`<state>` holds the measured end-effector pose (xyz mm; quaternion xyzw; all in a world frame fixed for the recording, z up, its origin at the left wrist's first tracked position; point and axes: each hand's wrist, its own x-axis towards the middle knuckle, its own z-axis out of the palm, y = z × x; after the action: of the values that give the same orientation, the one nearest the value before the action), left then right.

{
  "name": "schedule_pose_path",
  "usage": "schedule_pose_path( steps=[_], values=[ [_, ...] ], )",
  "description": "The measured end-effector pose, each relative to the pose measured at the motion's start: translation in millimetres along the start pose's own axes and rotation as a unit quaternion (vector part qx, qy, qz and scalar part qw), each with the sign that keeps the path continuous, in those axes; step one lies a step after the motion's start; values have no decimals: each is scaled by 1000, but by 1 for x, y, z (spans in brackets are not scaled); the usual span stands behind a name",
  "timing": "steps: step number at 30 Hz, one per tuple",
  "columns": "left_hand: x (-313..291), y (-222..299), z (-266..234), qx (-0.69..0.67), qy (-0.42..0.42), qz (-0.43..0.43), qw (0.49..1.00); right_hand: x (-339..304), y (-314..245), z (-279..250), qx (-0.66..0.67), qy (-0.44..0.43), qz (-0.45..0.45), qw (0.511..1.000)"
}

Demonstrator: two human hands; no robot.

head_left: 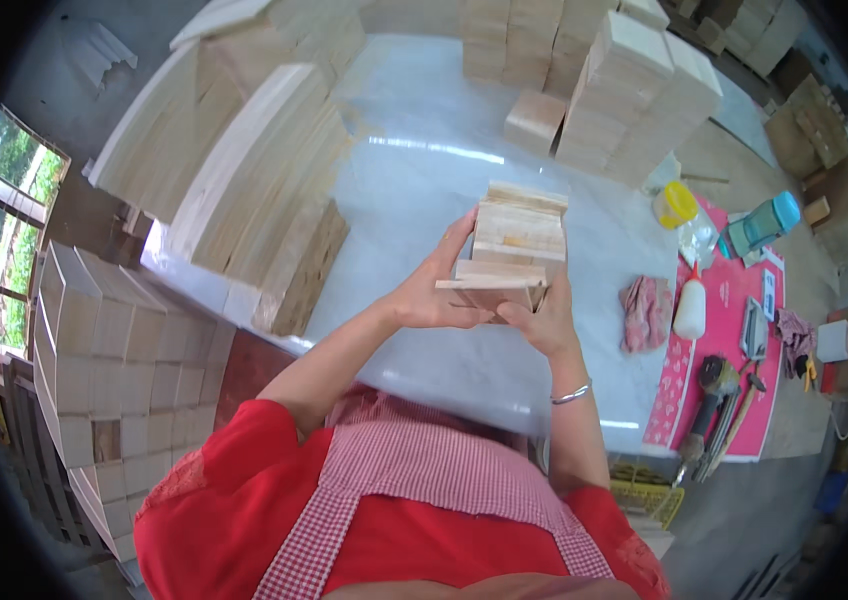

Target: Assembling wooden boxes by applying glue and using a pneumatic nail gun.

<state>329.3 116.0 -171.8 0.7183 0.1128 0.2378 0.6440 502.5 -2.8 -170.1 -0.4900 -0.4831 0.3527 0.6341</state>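
Note:
A pale wooden box-like piece (519,240) is held over the white tabletop (414,370), in front of my body. It has stepped, overlapping panels along its upper face. My left hand (434,295) is wrapped round its left side and near end. From the right, my right hand (549,320) grips it, thumb against the near end. Part of the fingers and the piece's underside are hidden. Right of the hands lie a crumpled pink cloth (647,313) and a white squeeze bottle (690,308) with a red tip.
Long wooden boards (264,170) are stacked at the left of the table. Tall stacks of wooden blocks (634,90) stand at the back right. A pink mat (729,310) carries a power tool (714,380), a hammer (744,405) and a teal-lidded bottle (769,220). More boxes (134,370) are piled lower left.

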Motion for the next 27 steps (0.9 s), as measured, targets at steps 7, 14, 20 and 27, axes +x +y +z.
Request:
schedule_pose_path(
  steps=[7, 14, 20, 27],
  values=[
    [-50, -11, 29, 96, 11, -3, 995, -66, 8, 16, -2, -15, 49, 999],
    [-53, -18, 45, 35, 39, 16, 998, -75, 15, 34, 107, 52, 45, 992],
    [-56, -27, 33, 73, 35, -8, 997, -71, 25, -41, -392, 42, -94, 914],
    [-54, -27, 33, 114, 29, -2, 993, -74, 10, -181, -686, 120, 34, 717]
  ],
)
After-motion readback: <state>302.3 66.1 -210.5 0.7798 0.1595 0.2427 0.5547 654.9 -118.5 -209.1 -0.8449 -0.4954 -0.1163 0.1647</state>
